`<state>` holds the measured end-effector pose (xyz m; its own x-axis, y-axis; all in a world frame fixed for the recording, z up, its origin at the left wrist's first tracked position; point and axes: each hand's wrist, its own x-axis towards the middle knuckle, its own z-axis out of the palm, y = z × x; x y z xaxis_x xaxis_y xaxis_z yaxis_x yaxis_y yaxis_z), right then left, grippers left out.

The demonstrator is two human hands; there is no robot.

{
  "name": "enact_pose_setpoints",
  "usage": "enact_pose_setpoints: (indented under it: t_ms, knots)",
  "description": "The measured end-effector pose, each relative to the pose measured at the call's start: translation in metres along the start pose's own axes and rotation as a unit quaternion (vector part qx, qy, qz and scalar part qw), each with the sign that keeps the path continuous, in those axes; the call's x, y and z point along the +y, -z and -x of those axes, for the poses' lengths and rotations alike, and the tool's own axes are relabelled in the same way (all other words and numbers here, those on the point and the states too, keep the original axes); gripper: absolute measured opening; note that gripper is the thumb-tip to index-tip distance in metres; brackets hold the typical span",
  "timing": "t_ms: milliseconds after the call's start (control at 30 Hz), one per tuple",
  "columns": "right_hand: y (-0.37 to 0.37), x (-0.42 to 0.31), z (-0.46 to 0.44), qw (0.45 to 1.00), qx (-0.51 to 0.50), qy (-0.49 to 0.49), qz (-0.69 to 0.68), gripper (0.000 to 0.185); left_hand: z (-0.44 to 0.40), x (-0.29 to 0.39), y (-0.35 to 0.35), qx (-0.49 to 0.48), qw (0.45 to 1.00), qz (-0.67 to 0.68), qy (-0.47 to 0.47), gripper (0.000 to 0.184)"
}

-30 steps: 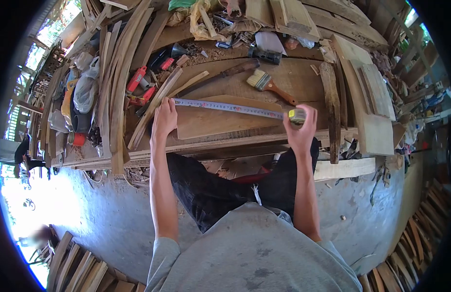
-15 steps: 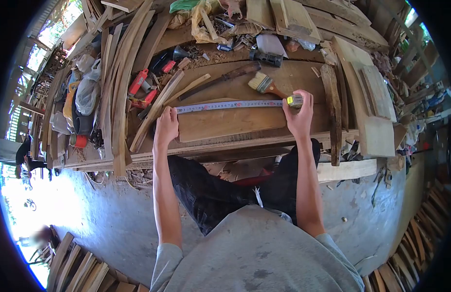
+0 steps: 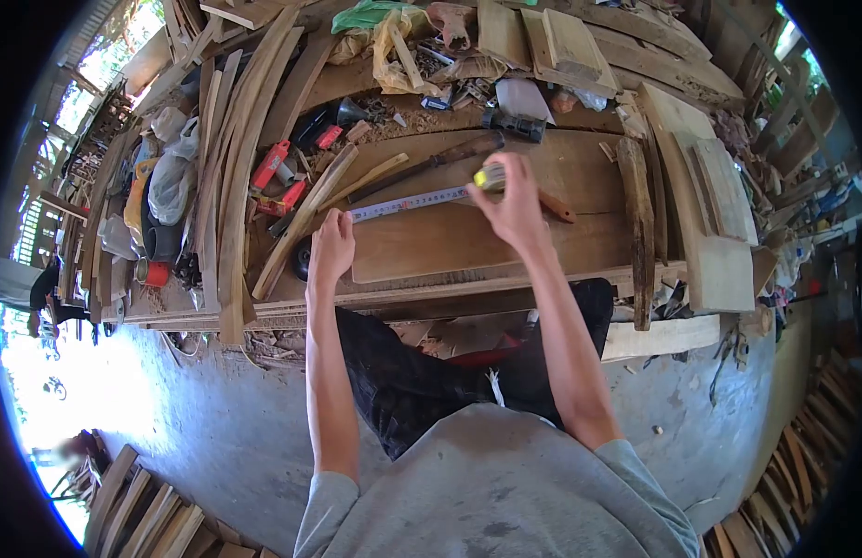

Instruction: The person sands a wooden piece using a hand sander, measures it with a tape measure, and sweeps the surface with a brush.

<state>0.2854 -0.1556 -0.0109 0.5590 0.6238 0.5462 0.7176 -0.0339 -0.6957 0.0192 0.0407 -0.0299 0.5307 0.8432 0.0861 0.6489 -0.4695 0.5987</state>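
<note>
A tape measure (image 3: 412, 204) stretches between my hands, its white blade out above a flat wooden board (image 3: 431, 245). My left hand (image 3: 331, 246) pinches the blade's end near the board's left end. The yellow and grey case sits in my right hand (image 3: 515, 206), raised over the board's far side. Behind that hand a paintbrush shows only its brown handle (image 3: 557, 207); its bristles are hidden. Beyond the blade lies a long dark tool with a wooden handle (image 3: 473, 147).
Thin wooden strips (image 3: 305, 219) and red-handled tools (image 3: 273, 166) lie to the left. A rough wooden post (image 3: 638, 232) and pale planks (image 3: 710, 186) rest on the right. A black clamp-like object (image 3: 515, 124) and plastic bags (image 3: 394, 46) are at the back.
My right hand has moved left and lifted with the case, and the exposed blade is shorter. The paintbrush's bristles are now covered. My left hand keeps its hold on the blade's end.
</note>
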Motion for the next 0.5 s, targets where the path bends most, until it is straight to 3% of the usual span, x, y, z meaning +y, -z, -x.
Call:
enact_pose_setpoints:
  t_ms: [33,267,333,400,467,500]
  knots:
    - [-0.010,-0.005,-0.002,0.998,-0.042,-0.006,-0.044,0.046,0.001,0.001,0.000,-0.005,1.000,0.001,-0.002,0.039]
    - [-0.028,-0.014,-0.004,0.997,-0.066,0.011,-0.045,0.047,0.004,-0.004,-0.005,0.019,0.999,-0.024,-0.024,0.037]
    - [-0.027,-0.016,-0.004,0.997,-0.058,0.019,-0.045,0.048,0.004,0.013,0.002,0.084,0.994,-0.075,0.007,0.035]
    - [-0.021,-0.023,-0.007,0.997,0.015,0.070,-0.042,0.048,-0.006,0.029,0.008,0.098,0.990,-0.103,0.006,0.035]
    - [0.002,-0.031,-0.010,0.996,0.043,0.071,-0.018,0.047,-0.008,0.050,0.011,0.144,0.986,-0.064,-0.056,0.035]
    - [0.014,-0.033,-0.009,0.995,0.073,0.070,0.004,0.046,-0.008,0.068,0.013,0.091,0.994,-0.046,-0.028,0.034]
